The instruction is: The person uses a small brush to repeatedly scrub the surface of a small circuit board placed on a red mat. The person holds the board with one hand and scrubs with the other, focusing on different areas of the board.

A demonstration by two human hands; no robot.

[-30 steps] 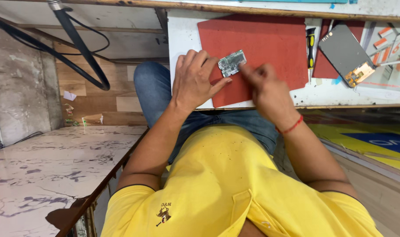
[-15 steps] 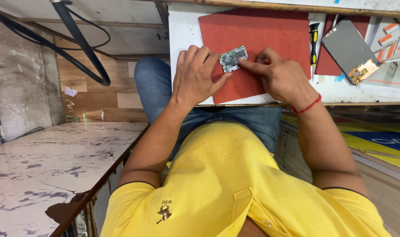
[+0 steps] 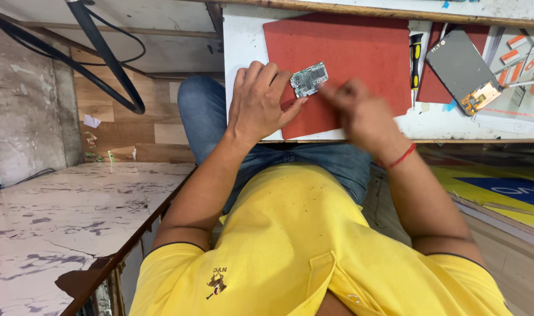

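Observation:
A small green-grey circuit board point(image 3: 308, 79) lies on a red mat point(image 3: 360, 41) on the white bench. My left hand point(image 3: 258, 102) rests flat on the mat's near left corner with its fingers apart. Its index fingertip and thumb sit against the board's left edge. My right hand point(image 3: 360, 111) is blurred just right of the board, fingers bunched, with a fingertip close to the board's right corner. Whether it holds anything cannot be made out. A red thread band circles my right wrist.
A black-and-yellow screwdriver point(image 3: 416, 58) lies right of the mat. Beyond it an opened phone point(image 3: 463, 70) rests on a second red mat point(image 3: 433, 88), with small orange-and-white parts point(image 3: 518, 52) further right. Black cables point(image 3: 103, 58) hang at the left above a marble slab point(image 3: 56, 222).
My right hand has slid down and back from the board's right edge and is now in blurred motion. The left hand and the board have stayed in place.

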